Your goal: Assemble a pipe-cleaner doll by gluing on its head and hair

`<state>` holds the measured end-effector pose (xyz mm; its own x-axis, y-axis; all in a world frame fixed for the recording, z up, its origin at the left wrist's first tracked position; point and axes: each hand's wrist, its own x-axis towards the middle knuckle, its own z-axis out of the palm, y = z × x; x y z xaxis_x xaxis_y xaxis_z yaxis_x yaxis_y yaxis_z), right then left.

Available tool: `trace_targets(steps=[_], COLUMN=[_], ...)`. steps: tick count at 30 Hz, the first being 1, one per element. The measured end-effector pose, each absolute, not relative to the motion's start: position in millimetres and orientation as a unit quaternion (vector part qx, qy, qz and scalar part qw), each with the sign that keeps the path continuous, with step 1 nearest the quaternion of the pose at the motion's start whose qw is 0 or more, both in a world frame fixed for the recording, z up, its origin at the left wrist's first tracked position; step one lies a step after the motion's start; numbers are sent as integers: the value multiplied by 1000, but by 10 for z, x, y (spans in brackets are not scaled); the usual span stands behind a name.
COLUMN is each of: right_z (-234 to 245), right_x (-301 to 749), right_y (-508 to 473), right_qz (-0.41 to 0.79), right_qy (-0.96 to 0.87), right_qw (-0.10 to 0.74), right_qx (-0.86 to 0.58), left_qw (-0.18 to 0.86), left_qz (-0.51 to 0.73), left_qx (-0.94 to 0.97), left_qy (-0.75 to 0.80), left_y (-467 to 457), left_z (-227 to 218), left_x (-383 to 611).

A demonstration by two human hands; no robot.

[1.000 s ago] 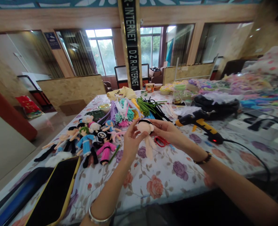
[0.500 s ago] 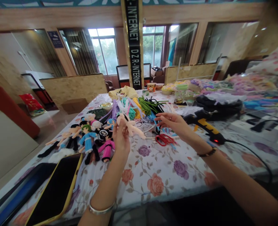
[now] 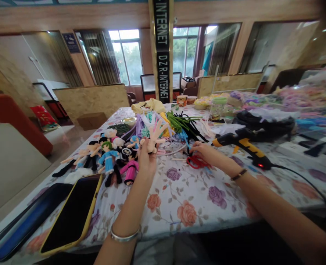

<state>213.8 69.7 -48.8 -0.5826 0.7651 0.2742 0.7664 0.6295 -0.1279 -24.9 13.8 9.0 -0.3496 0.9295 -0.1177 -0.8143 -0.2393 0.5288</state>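
Note:
My left hand [image 3: 147, 162] is closed around a beige fuzzy doll body [image 3: 152, 144], its thin limbs pointing up. Over a pair of red-handled scissors [image 3: 195, 162] on the tablecloth, my right hand [image 3: 205, 152] has its fingers bent down and drawn together. Whatever lies at those fingertips is too small to make out. Behind both hands are bundles of coloured pipe cleaners, with green stems [image 3: 179, 121] among them. Several finished dolls lie left of my left hand, including a green-haired doll in blue [image 3: 107, 158] and a doll in pink [image 3: 130, 170].
A black and yellow glue gun [image 3: 247, 145] with a red light rests at the right, its cord trailing to the edge. A yellow-cased phone [image 3: 73, 213] lies front left beside a dark glossy object [image 3: 27, 221]. A black bag [image 3: 264, 123] stands back right.
My right hand has come down onto the scissors area. My left hand has turned the doll body so its limbs point up instead of toward the right. The view has shifted slightly.

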Motion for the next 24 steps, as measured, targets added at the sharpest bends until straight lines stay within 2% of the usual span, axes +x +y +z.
trace_targets(steps=[6,12,20,24], right_z=[-455,-298,-221,-204], right_x=[2145,2137,2217,2193], right_y=[641,546,541,522], right_qz=[-40,-125,-246,-246], right_qy=[-905,-881,-810,-774], right_qw=[134,132,235,262], right_qx=[-403,-436,-478,-521], left_qw=[596,603,608,599], left_qz=[771,768,754,750], left_qx=[122,129,176,200], left_qy=[186,173,173,195], left_y=[153,167,145,146], left_z=[77,57,49,31], left_x=[-231,-235,-212,-208])
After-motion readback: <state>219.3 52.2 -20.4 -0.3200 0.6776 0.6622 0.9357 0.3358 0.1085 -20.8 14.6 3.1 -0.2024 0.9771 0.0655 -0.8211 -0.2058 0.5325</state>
